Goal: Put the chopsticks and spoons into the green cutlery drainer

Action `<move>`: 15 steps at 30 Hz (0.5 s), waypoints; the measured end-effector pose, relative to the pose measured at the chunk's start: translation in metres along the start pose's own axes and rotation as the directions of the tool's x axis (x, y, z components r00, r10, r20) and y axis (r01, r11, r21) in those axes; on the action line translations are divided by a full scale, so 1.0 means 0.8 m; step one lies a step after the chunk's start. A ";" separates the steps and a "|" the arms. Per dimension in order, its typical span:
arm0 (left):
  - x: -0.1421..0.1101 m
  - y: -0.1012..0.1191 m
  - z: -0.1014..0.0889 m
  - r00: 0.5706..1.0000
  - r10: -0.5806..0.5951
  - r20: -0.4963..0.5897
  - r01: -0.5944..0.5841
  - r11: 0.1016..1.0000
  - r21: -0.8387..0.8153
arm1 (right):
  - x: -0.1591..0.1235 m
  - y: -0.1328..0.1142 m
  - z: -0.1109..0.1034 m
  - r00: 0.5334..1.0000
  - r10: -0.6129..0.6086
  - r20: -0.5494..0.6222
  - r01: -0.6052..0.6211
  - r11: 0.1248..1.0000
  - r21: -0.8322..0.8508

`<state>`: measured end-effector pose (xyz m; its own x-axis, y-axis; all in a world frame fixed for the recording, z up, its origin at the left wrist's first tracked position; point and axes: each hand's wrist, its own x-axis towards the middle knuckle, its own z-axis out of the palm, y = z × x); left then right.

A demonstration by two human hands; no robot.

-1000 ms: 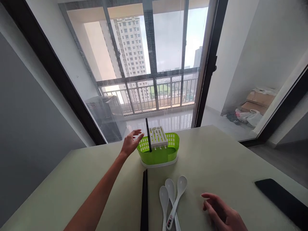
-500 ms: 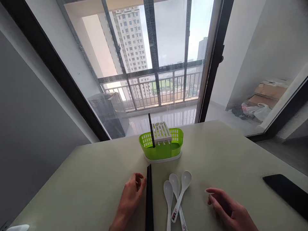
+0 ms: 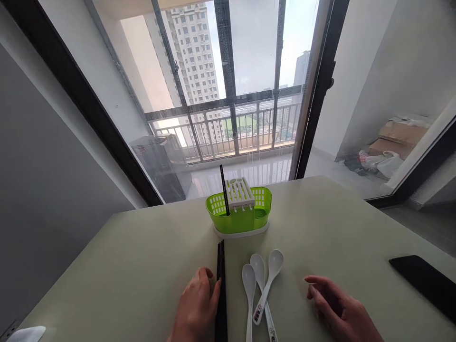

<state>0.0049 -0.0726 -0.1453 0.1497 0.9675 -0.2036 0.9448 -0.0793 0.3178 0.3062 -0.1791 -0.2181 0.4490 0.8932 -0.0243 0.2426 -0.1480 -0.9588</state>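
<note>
While the black chopsticks (image 3: 221, 311) lay flat on the pale table (image 3: 306, 223), their long axis ran almost straight away from the person, the far tips pointing at the green basket (image 3: 228, 224) and ending just short of its white base (image 3: 242, 234), the near ends cut off by the lower edge of the view. The left hand (image 3: 195, 304) was beside their left side, back upward, reaching forward from below; its thumb tip met the sticks in view, though I could not tell whether it pressed on them, and the bent index finger stood apart from the thumb. Right of the sticks lay three white spoons (image 3: 249, 280), bowls pointing away, two handles crossing. Farther right was the right hand (image 3: 342, 308), thumb side up and pointing inward, its fingers loosely curled, index and thumb slightly apart. Two upright chopsticks (image 3: 224, 190) stood in the basket's left part, tops leaning slightly left.
</note>
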 end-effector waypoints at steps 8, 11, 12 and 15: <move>0.001 0.017 -0.015 0.998 -0.031 0.061 0.017 0.976 0.219 | 0.000 0.001 -0.002 1.000 0.008 0.014 -0.008 1.000 -0.016; 0.000 0.027 -0.026 0.996 -0.044 0.076 0.019 0.955 0.297 | -0.001 -0.001 -0.001 1.000 0.008 0.012 -0.008 1.000 -0.019; -0.001 0.030 -0.029 0.996 -0.045 0.080 0.018 0.949 0.316 | -0.001 -0.001 0.000 1.000 0.008 0.009 -0.007 1.000 -0.023; -0.001 0.034 -0.036 0.995 -0.047 0.085 0.013 0.932 0.362 | -0.001 0.000 0.000 1.000 0.010 0.000 -0.010 0.999 -0.037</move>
<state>0.0223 -0.0685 -0.1097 0.1291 0.9463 -0.2963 0.9881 -0.1480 -0.0421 0.3057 -0.1797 -0.2182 0.4517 0.8915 -0.0335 0.2698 -0.1723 -0.9474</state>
